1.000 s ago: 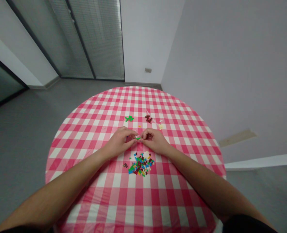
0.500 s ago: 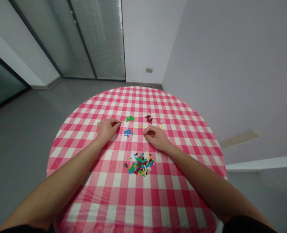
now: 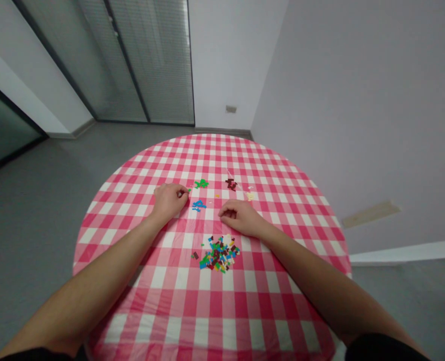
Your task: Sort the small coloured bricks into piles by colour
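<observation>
**Parted since a second ago: left hand [image 3: 168, 200] pinching, right hand [image 3: 240, 216] empty**

Two hands that met over the middle of the cloth a second ago now stand apart, and a blue cluster lies where they met. On the left hand, the thumb and forefinger are closed on one green brick [image 3: 189, 190], which shows just past the fingertips. On the right hand, the fingers [image 3: 224, 213] are loosely curled and hold nothing visible.

Taking 12 o'clock as straight ahead from the gap between the hands, the blue cluster [image 3: 198, 204] sits almost in that gap, at 11 o'clock, with a few small bricks in it. A green cluster [image 3: 201, 183] lies at 12, one yellow speck [image 3: 217, 195] at 1, a dark red cluster [image 3: 231, 184] near 2, and a pale yellow cluster [image 3: 250, 196] near 3. That makes four small clusters.

At 5 o'clock is one mixed pile of bricks [image 3: 219, 254], too many to count, in green, blue, dark red and yellow. One dark brick [image 3: 195, 255] lies just beside it, toward 6.

All of this rests on a round worktop [image 3: 207, 311] under a pink-and-white gingham cloth, with grey floor [image 3: 37, 200] beyond it.
</observation>
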Available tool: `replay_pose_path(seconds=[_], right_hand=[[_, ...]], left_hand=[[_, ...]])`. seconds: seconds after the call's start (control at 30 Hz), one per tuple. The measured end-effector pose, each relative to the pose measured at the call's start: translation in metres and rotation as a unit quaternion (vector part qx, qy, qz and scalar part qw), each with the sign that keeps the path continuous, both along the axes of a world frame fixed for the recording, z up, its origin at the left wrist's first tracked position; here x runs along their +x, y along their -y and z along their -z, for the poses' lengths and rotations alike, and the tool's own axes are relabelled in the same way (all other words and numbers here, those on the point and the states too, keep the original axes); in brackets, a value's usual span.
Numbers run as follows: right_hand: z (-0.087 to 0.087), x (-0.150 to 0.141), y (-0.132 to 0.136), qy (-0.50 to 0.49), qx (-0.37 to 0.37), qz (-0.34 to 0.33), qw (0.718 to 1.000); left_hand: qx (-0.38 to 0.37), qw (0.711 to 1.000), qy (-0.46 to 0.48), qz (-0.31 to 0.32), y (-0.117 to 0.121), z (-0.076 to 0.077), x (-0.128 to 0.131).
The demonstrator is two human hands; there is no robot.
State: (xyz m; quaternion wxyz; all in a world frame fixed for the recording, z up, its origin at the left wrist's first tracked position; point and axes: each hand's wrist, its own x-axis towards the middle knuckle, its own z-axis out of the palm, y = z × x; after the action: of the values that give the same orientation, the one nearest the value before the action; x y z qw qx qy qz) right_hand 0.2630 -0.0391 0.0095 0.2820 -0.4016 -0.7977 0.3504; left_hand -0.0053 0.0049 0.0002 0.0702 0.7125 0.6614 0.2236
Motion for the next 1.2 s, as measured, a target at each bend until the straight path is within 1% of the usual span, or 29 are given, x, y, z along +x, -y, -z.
replay_pose_path(seconds=[0.07,0.17,0.2,0.27,0.47,0.67,0.73,0.93,1.07,1.2], right_hand=[[-0.008,0.001,0.004,0.037,0.005,-0.069,0.997],[-0.018,0.004,0.007,0.072,-0.001,-0.166,0.983],[-0.02,0.004,0.007,0.078,-0.001,-0.186,0.979],[-0.022,0.004,0.008,0.086,0.0,-0.202,0.976],[-0.022,-0.004,0.014,0.133,0.013,-0.181,0.974],[-0.022,-0.009,0.018,0.185,0.03,-0.113,0.976],[-0.023,-0.009,0.018,0.188,0.033,-0.097,0.977],[-0.024,-0.006,0.017,0.163,-0.003,-0.117,0.98],[-0.024,-0.007,0.016,0.179,0.0,-0.111,0.978],[-0.023,-0.007,0.016,0.18,0.008,-0.107,0.978]], left_hand=[[0.002,1.0,0.001,0.022,0.0,0.001,0.0],[0.006,0.999,0.003,0.046,0.0,0.003,0.0],[0.009,0.999,0.003,0.049,0.0,0.003,0.0],[0.017,0.999,0.004,0.049,0.0,0.004,0.0],[0.019,0.998,0.005,0.056,0.001,0.006,0.0],[0.024,0.997,0.015,0.078,0.003,0.005,0.002],[0.026,0.995,0.021,0.091,0.005,0.004,0.003],[0.026,0.993,0.028,0.109,0.008,0.001,0.005],[0.016,0.991,0.023,0.13,0.009,-0.001,0.006],[0.009,0.989,0.028,0.147,0.008,0.0,0.005]])
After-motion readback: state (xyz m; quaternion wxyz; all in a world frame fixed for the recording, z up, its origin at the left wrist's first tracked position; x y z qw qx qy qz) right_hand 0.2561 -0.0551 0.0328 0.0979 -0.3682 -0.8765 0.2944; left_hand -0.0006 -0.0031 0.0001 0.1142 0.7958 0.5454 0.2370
